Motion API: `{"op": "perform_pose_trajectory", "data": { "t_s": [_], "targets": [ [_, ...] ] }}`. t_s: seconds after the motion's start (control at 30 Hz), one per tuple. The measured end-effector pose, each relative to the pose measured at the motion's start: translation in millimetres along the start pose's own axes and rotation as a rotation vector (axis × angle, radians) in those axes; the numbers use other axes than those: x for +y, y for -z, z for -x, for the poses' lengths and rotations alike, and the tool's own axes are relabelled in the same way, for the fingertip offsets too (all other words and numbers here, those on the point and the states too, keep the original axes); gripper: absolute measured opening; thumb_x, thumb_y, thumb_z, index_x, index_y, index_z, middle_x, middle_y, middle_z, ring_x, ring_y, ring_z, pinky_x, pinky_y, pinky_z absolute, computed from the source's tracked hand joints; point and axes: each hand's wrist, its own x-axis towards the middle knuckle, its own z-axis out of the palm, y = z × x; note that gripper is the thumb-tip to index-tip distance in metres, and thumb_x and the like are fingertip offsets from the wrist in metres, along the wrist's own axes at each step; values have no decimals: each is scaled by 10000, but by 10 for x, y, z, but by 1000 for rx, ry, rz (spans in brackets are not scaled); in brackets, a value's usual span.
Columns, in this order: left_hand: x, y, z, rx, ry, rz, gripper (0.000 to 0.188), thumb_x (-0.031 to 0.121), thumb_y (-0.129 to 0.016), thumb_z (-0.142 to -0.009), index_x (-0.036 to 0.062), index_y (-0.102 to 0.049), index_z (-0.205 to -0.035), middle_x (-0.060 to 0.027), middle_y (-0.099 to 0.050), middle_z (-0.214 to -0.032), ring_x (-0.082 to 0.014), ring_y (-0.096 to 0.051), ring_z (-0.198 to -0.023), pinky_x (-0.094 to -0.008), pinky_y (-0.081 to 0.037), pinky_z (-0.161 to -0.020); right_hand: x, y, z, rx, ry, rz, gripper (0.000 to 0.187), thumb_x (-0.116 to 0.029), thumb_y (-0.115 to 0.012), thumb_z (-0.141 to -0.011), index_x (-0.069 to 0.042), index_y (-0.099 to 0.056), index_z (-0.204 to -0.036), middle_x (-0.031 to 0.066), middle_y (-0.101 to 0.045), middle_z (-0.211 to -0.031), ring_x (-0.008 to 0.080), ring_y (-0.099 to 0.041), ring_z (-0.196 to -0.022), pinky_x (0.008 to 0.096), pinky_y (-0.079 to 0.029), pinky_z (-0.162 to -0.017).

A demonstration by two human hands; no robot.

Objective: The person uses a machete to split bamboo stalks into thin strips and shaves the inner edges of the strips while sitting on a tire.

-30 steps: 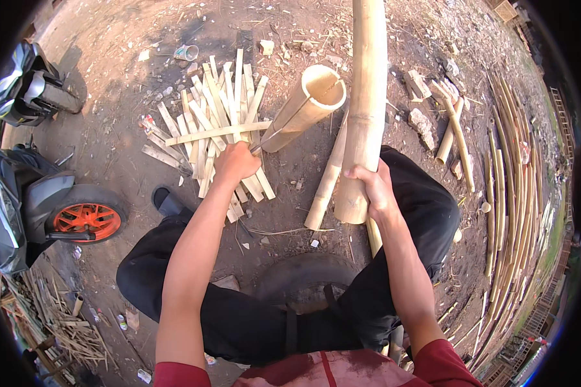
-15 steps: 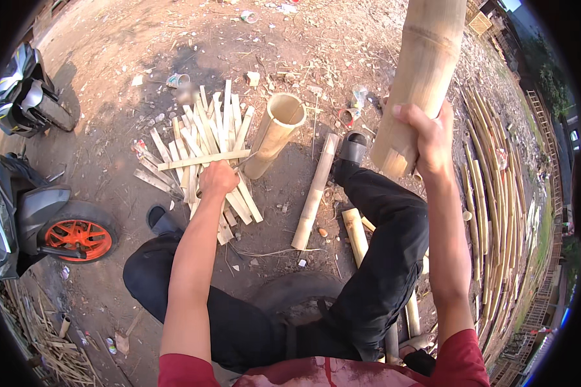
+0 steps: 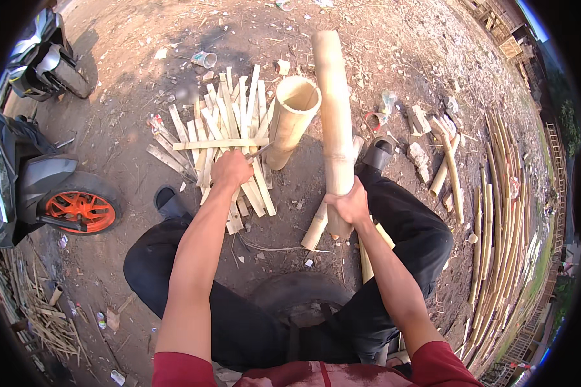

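My right hand (image 3: 348,201) is wrapped round the lower part of a thick bamboo piece (image 3: 334,109), which stands nearly upright in front of me. My left hand (image 3: 231,169) is closed on a knife (image 3: 259,151); its thin blade points right and its handle is hidden in my fist. Just beyond that fist, a flat bamboo strip (image 3: 219,144) lies across a heap of split bamboo strips (image 3: 229,106). Between the heap and the held piece stands a hollow bamboo section (image 3: 284,129), its open end up. A narrower bamboo piece (image 3: 316,227) lies partly hidden behind the held one.
Under me is a black tyre (image 3: 303,287). Long bamboo poles (image 3: 497,213) lie at the right, and bamboo scraps (image 3: 48,316) at the lower left. A motorbike wheel with an orange rim (image 3: 81,211) stands at the left. A cup (image 3: 204,59) and stones (image 3: 419,161) lie on the ground.
My right hand has brought the thick bamboo piece left and down, beside the hollow section. My left hand stays closed near the strip heap. The view has shifted slightly.
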Motion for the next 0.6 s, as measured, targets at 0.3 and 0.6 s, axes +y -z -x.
{"op": "perform_pose_trajectory", "data": {
  "t_s": [0.3,0.6],
  "targets": [
    [174,-352,-5,-98,-42,82,356,262,-719,-852,-16,-759,-1070,-263,-744,-1096,-407,-723,-1059,-486,-582,-915,-901,1532,-549,163,300,-277,573,-170,-792,-672,84,-631,-1159,186,-735,-1006,237,-729,-865,387,-593,-792],
    [-269,-160,-187,-65,40,107,459,320,-715,-836,-37,-733,-1122,-286,-714,-1171,-435,-698,-1096,-494,-567,-944,-1889,2310,-100,493,758,-299,482,-165,-833,-759,68,-646,-1137,144,-727,-995,213,-720,-848,352,-583,-762]
  ]
}}
